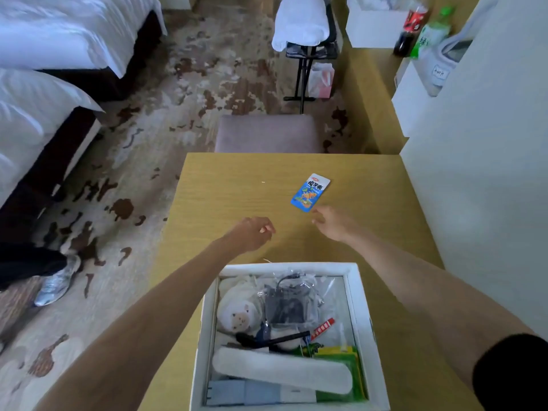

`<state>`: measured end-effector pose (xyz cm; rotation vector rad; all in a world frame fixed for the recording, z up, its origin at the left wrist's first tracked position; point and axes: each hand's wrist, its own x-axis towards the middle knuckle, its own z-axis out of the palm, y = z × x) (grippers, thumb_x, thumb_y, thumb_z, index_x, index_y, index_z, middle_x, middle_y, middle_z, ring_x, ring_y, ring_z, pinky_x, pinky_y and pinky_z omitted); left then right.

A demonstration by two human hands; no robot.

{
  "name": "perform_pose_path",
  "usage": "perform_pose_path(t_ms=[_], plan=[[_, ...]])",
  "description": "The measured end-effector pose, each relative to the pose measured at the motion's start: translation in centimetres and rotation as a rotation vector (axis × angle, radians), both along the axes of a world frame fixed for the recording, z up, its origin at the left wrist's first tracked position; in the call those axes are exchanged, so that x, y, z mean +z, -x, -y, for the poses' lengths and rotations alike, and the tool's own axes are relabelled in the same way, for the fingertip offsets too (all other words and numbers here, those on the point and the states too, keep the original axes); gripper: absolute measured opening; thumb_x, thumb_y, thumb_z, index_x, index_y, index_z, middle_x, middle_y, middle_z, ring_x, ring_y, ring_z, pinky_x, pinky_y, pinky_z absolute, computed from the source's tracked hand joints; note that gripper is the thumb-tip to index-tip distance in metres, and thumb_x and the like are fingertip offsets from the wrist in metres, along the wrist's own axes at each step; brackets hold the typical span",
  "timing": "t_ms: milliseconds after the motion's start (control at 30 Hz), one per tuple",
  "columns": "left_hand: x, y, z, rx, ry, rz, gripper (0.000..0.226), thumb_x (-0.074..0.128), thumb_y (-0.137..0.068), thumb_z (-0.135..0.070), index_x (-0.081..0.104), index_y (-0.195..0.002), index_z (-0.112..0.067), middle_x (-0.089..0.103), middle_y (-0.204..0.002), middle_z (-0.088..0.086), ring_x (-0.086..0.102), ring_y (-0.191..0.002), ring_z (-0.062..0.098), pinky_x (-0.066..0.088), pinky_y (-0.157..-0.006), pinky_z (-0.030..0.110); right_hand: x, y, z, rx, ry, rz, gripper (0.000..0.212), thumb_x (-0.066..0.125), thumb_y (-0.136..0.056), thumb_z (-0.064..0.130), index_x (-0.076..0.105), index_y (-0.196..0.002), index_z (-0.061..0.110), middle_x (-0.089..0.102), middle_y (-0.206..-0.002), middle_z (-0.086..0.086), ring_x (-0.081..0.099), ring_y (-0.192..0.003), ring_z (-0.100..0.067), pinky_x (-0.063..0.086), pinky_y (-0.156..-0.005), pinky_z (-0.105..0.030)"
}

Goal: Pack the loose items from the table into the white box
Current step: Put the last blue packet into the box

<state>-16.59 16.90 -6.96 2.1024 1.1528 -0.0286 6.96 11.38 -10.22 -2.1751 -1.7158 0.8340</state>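
A blue snack packet [310, 192] lies flat on the wooden table [231, 197], toward its far right. My right hand [332, 223] hovers just below the packet, fingertips a short way from its near corner, fingers loosely bent and holding nothing. My left hand [252, 234] hangs over the table's middle with fingers loosely curled and nothing in it. The white box [360, 307] stands open at the table's near edge. Inside it lie a plush toy, a clear bag with black cables, a white slipper, green packets and other small items.
A grey stool [267, 133] stands beyond the table's far edge. A white wall [480, 188] borders the table on the right. Two beds [44, 84] fill the left side, and a person's shoe [57, 281] rests on the carpet at left. Bottles [421, 28] stand far right.
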Motion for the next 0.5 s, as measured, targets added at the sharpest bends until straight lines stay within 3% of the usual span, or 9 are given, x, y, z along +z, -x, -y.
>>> perform_pose_path(t_ms=[67,133,200,333,433,500], plan=[[-0.7,0.0,-0.7,-0.029,0.033,0.035,0.021,0.049,-0.092,-0.015,0.067,-0.102,-0.016,0.072,-0.101,0.003,0.061,-0.090,0.020,0.047,-0.084,0.028,-2.0,-0.1,-2.3,0.091,0.111,0.151,0.052,0.047,-0.099,0.028,0.035,-0.147,0.013,0.024,-0.158,-0.006,0.032,-0.141,-0.025,0.032,-0.110,-0.035],[-1.5,0.3,-1.0,-0.097,0.045,0.034,0.020,0.048,-0.092,-0.019,0.066,-0.102,-0.020,0.072,-0.099,0.002,0.061,-0.089,0.022,0.047,-0.082,0.030,-3.5,-0.2,-4.0,0.188,0.214,0.275,0.061,0.041,-0.100,0.038,0.019,-0.153,0.017,0.001,-0.163,-0.002,0.010,-0.149,-0.023,0.021,-0.118,-0.042],[-2.1,0.8,-1.2,-0.215,-0.005,-0.029,0.020,0.048,-0.093,-0.024,0.065,-0.104,-0.023,0.071,-0.100,0.002,0.061,-0.089,0.024,0.048,-0.082,0.034,-4.9,-0.7,-5.0,0.237,0.276,0.333,0.065,0.036,-0.100,0.044,0.013,-0.154,0.017,-0.003,-0.163,0.001,0.005,-0.149,-0.020,0.020,-0.118,-0.044],[-2.7,1.3,-1.6,-0.258,-0.010,-0.040,0.020,0.049,-0.094,-0.026,0.065,-0.107,-0.023,0.069,-0.102,0.003,0.061,-0.092,0.024,0.048,-0.082,0.034,-6.1,-2.0,-3.3,0.282,0.227,0.372,0.062,0.039,-0.098,0.044,0.022,-0.151,0.016,0.023,-0.160,-0.003,0.027,-0.144,-0.022,0.029,-0.112,-0.039],[-2.8,1.3,-1.6,-0.251,0.024,-0.042,0.021,0.048,-0.095,-0.027,0.064,-0.107,-0.024,0.070,-0.104,0.000,0.060,-0.093,0.020,0.048,-0.083,0.033,-6.1,-2.9,-2.7,0.216,0.012,0.480,0.047,0.042,-0.097,0.040,0.041,-0.137,0.016,0.057,-0.134,-0.010,0.056,-0.117,-0.029,0.049,-0.089,-0.042],[-2.5,1.4,-1.3,-0.257,0.048,-0.011,0.021,0.047,-0.095,-0.029,0.064,-0.105,-0.023,0.071,-0.101,-0.002,0.060,-0.087,0.017,0.047,-0.079,0.030,-5.4,-2.6,-3.0,0.205,-0.048,0.498,0.041,0.043,-0.096,0.040,0.048,-0.129,0.017,0.059,-0.130,-0.008,0.057,-0.114,-0.029,0.051,-0.085,-0.041]])
